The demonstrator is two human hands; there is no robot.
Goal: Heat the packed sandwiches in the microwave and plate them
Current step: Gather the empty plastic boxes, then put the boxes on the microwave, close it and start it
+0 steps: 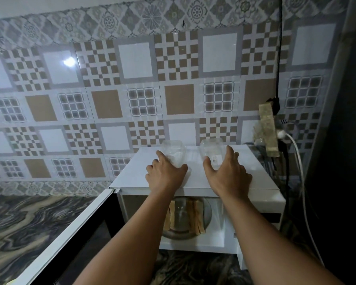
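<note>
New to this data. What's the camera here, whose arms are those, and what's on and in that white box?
There is one picture, taken by a wide-angle camera worn on a person's head, looking forward and down. No machine: the arms are the wearer's own. The white box is a microwave on a marbled counter, with its door swung open to the left. Inside, sandwiches sit on the round turntable. On top stand two clear plastic containers, apparently empty. The left hand is at the left container, and the right hand at the right container, which has a small label. Both hands are spread open with fingers along the containers' sides; no closed grip shows.
</note>
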